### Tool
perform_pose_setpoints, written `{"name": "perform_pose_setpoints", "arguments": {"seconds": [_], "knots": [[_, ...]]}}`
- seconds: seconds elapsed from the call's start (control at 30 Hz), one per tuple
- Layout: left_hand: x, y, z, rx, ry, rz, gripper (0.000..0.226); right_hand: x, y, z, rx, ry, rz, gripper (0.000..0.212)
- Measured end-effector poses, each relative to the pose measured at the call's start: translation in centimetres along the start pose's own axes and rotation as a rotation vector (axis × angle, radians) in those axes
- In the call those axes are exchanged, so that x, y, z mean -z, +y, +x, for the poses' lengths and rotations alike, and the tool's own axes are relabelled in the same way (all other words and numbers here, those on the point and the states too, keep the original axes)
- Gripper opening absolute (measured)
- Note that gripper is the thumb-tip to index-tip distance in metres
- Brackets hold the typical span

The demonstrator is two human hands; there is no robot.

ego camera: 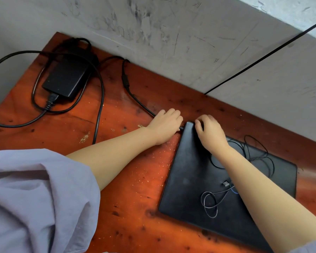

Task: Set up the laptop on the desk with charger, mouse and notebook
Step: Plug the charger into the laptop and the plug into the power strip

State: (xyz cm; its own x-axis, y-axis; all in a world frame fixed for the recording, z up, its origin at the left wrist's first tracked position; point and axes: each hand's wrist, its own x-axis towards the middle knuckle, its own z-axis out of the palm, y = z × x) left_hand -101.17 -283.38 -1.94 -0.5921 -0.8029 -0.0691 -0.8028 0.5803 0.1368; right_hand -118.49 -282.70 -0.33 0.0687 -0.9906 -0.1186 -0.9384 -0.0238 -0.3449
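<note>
Plugging in: left hand (165, 125) clamped on plug (181, 128), right hand (209, 133) spread, bracing laptop (193, 179) mid-frame; next, straight push into port.

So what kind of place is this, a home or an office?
Hard to say; probably a plain study corner: a worn reddish wooden desk against a scuffed grey wall, with a closed laptop and charger brick.

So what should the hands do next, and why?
Probably push the charger plug fully into the closed laptop's corner port: the left hand pinches it right at that edge, while the right hand steadies the lid.
</note>
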Motion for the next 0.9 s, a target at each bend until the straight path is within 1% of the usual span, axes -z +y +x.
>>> {"name": "perform_pose_setpoints", "arguments": {"seconds": [0.07,0.2,0.3,0.4,0.53,0.63,0.7,0.73,0.77,0.83,0.9], "knots": [[0.3,0.2,-0.1,0.034,-0.015,-0.023,0.026,0.8,0.1,-0.5,-0.007,-0.003,0.0,0.019],[1.6,0.9,-1.3,0.146,-0.036,-0.061,0.029,2.2,-0.8,-2.1,0.019,-0.046,-0.088,0.025],[2.9,0.9,-4.6,0.15,0.019,-0.098,0.033,2.6,-3.1,-3.3,0.076,-0.023,-0.102,0.026],[3.8,-0.1,-9.6,0.158,0.081,-0.136,0.028,1.6,-7.0,-4.2,0.154,-0.051,-0.069,0.024],[4.4,-2.5,-17.4,0.292,0.192,-0.199,0.023,-1.5,-13.6,-5.3,0.265,-0.179,0.019,0.021],[4.6,-4.4,-23.1,0.425,0.295,-0.234,0.016,-4.6,-18.5,-6.4,0.303,-0.365,0.086,0.021],[4.1,-5.6,-26.6,0.546,0.329,-0.232,0.015,-6.4,-21.2,-7.6,0.233,-0.527,0.179,0.019],[3.8,-6.2,-28.2,0.615,0.333,-0.226,0.017,-7.2,-22.3,-8.2,0.178,-0.591,0.248,0.023],[3.3,-6.7,-29.6,0.689,0.328,-0.213,0.021,-7.9,-23.0,-8.7,0.121,-0.621,0.312,0.028],[2.2,-7.6,-32.1,0.834,0.297,-0.179,0.031,-9.0,-24.1,-9.4,0.009,-0.606,0.416,0.037],[1.1,-8.1,-33.9,0.95,0.265,-0.164,0.043,-9.6,-24.9,-9.5,-0.063,-0.578,0.474,0.04]]}}
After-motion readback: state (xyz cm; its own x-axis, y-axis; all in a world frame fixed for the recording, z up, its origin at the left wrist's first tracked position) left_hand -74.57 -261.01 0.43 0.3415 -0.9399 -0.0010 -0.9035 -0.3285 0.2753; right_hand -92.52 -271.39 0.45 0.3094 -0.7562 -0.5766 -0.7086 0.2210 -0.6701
